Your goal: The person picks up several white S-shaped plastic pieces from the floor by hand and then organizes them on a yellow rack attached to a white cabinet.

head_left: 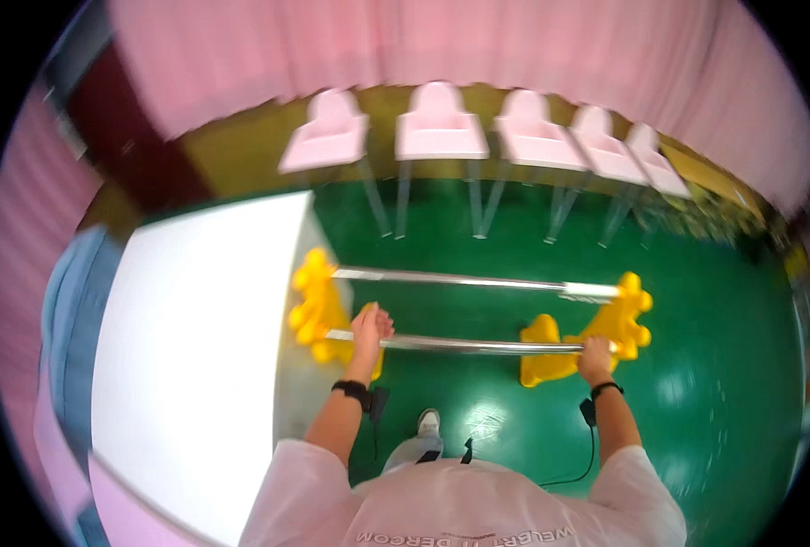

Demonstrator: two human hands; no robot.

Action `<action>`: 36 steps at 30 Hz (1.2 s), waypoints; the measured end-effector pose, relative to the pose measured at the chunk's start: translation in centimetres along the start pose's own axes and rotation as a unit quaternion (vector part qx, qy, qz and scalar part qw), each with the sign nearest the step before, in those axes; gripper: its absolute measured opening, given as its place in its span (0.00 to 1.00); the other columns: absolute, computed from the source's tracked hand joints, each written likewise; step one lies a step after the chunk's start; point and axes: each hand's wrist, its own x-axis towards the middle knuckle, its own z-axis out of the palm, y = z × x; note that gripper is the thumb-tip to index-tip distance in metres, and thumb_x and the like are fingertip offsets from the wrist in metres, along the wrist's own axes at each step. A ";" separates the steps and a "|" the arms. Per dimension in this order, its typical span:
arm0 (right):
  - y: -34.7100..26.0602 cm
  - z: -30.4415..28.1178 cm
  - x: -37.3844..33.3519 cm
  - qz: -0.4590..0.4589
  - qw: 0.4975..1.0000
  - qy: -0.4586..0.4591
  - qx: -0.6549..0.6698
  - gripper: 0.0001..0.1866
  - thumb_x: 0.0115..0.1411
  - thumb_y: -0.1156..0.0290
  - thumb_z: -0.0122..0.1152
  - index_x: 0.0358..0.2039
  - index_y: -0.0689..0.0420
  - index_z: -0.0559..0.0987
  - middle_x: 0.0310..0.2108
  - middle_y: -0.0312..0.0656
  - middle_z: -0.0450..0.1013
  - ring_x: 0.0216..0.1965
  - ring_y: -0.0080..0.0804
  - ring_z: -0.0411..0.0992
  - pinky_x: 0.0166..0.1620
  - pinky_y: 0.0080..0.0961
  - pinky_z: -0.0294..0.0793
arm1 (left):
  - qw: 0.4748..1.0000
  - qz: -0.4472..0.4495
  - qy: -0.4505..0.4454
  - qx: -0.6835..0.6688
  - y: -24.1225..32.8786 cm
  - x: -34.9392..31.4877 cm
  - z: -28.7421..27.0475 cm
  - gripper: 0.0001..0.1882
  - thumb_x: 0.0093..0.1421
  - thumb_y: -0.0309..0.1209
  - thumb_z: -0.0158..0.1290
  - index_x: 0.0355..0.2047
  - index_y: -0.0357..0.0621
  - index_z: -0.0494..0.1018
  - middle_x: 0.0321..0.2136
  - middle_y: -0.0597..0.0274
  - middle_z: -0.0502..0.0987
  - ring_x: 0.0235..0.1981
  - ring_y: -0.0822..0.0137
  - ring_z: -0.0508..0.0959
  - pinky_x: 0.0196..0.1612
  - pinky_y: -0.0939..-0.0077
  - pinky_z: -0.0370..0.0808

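Before me stands a frame with two yellow plastic end pieces, the left one [312,305] and the right one [619,319], both with knobbly edges. A far metal bar [460,278] and a near metal bar [478,346] join them. My right hand [596,357] is wrapped round the near bar close to its right end. Over the left part of that bar is my left hand [368,334], its loosely bent fingers reaching past the bar rather than round it. Whether it touches the bar cannot be made out.
A large white table [195,328] stands at my left, close beside the left end piece. Several pink high chairs [440,123] line the far side before a pink curtain [405,46]. The floor [478,219] is green. Black straps and cables hang by my wrists.
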 end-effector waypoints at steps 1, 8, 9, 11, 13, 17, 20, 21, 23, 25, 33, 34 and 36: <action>0.6 1.0 -0.2 -0.025 0.997 0.068 -0.026 0.15 0.45 0.74 0.61 0.35 0.59 0.71 0.38 0.50 0.68 0.46 0.52 0.63 0.53 0.45 0.61 | 1.000 0.010 0.020 -0.009 1.7 -0.7 -2.7 0.16 0.63 0.40 0.49 0.25 0.40 0.71 0.17 0.61 0.72 0.15 0.70 0.72 0.17 0.76 0.70; -3.6 -2.1 -1.4 0.066 0.991 -0.116 -0.017 0.28 0.53 0.71 0.58 0.56 0.55 0.63 0.59 0.51 0.58 0.66 0.55 0.48 0.65 0.53 0.46 | 0.913 0.119 0.389 0.029 7.0 -17.2 -30.4 0.13 0.58 0.37 0.51 0.26 0.38 0.71 0.18 0.60 0.72 0.11 0.71 0.68 0.12 0.76 0.65; -4.2 -2.8 -1.6 0.093 0.986 -0.134 -0.014 0.31 0.54 0.72 0.56 0.60 0.54 0.61 0.62 0.50 0.56 0.68 0.55 0.45 0.66 0.54 0.44 | 0.883 0.102 0.441 0.123 7.2 -20.2 -33.2 0.13 0.56 0.37 0.52 0.27 0.38 0.72 0.19 0.58 0.74 0.13 0.67 0.71 0.16 0.73 0.69; -5.0 -3.3 -2.3 0.084 0.990 -0.114 -0.017 0.34 0.55 0.71 0.56 0.62 0.52 0.58 0.64 0.50 0.53 0.67 0.54 0.46 0.64 0.54 0.46 | 0.782 0.076 0.504 0.359 6.9 -25.2 -36.9 0.14 0.52 0.38 0.54 0.29 0.37 0.73 0.21 0.53 0.76 0.21 0.58 0.76 0.25 0.66 0.74; -6.0 -3.2 -4.0 0.087 0.992 -0.086 0.005 0.40 0.54 0.72 0.55 0.66 0.50 0.52 0.67 0.50 0.48 0.67 0.55 0.48 0.63 0.56 0.49 | 0.705 0.013 0.483 0.519 6.8 -29.2 -40.0 0.18 0.49 0.39 0.56 0.36 0.40 0.75 0.29 0.47 0.79 0.37 0.46 0.78 0.43 0.56 0.75; -8.0 -2.3 -6.5 0.031 0.998 -0.004 0.055 0.39 0.51 0.75 0.54 0.65 0.51 0.55 0.66 0.49 0.51 0.66 0.57 0.47 0.64 0.54 0.48 | 0.663 -0.051 0.437 0.606 7.9 -29.4 -41.9 0.24 0.50 0.41 0.60 0.46 0.46 0.71 0.43 0.48 0.75 0.44 0.48 0.76 0.46 0.54 0.74; -10.6 -2.7 -8.5 0.031 0.994 -0.035 0.103 0.38 0.50 0.75 0.55 0.64 0.52 0.57 0.65 0.49 0.53 0.66 0.58 0.48 0.64 0.52 0.49 | 0.640 -0.024 0.374 0.671 9.2 -27.1 -41.4 0.24 0.52 0.40 0.60 0.48 0.48 0.70 0.45 0.49 0.73 0.48 0.49 0.73 0.48 0.56 0.74; -11.8 -3.1 -8.9 0.048 0.991 -0.054 0.114 0.38 0.49 0.74 0.57 0.63 0.53 0.59 0.63 0.51 0.56 0.65 0.58 0.49 0.65 0.49 0.50 | 0.644 -0.021 0.338 0.685 9.8 -26.2 -41.7 0.24 0.53 0.39 0.60 0.49 0.50 0.70 0.45 0.51 0.72 0.49 0.50 0.72 0.48 0.56 0.73; -14.1 -3.2 -9.7 0.054 0.984 -0.067 0.156 0.38 0.48 0.74 0.58 0.62 0.53 0.59 0.62 0.51 0.57 0.64 0.58 0.50 0.64 0.48 0.52 | 0.654 0.041 0.284 0.700 10.5 -24.9 -42.7 0.20 0.53 0.38 0.59 0.46 0.49 0.72 0.43 0.53 0.73 0.47 0.52 0.72 0.46 0.57 0.74; -15.7 -3.1 -10.5 0.064 0.975 -0.079 0.196 0.38 0.48 0.75 0.59 0.61 0.54 0.60 0.60 0.52 0.59 0.63 0.58 0.52 0.64 0.47 0.53 | 0.658 0.049 0.232 0.715 10.8 -23.5 -43.7 0.17 0.54 0.39 0.59 0.42 0.47 0.73 0.41 0.54 0.73 0.46 0.53 0.73 0.45 0.58 0.74; -25.1 -5.0 -8.8 -0.006 0.958 0.049 0.283 0.29 0.46 0.79 0.59 0.52 0.62 0.69 0.48 0.55 0.70 0.51 0.56 0.67 0.55 0.40 0.67 | 0.682 0.113 0.172 0.701 10.0 -20.2 -46.7 0.13 0.54 0.39 0.57 0.29 0.42 0.74 0.34 0.53 0.75 0.40 0.51 0.74 0.40 0.56 0.74; -27.5 -6.1 -8.5 -0.018 0.952 0.060 0.300 0.27 0.47 0.79 0.59 0.51 0.62 0.71 0.47 0.54 0.71 0.50 0.55 0.68 0.54 0.40 0.67 | 0.692 0.092 0.199 0.688 9.7 -20.3 -47.4 0.13 0.53 0.39 0.57 0.26 0.42 0.74 0.31 0.53 0.76 0.38 0.51 0.75 0.40 0.55 0.74; -29.8 -6.4 -7.2 -0.039 0.956 0.088 0.278 0.23 0.49 0.78 0.60 0.48 0.62 0.72 0.46 0.55 0.71 0.48 0.54 0.69 0.51 0.42 0.69 | 0.727 0.077 0.176 0.660 9.0 -20.4 -48.4 0.13 0.51 0.40 0.58 0.25 0.42 0.74 0.30 0.52 0.76 0.37 0.50 0.74 0.39 0.55 0.73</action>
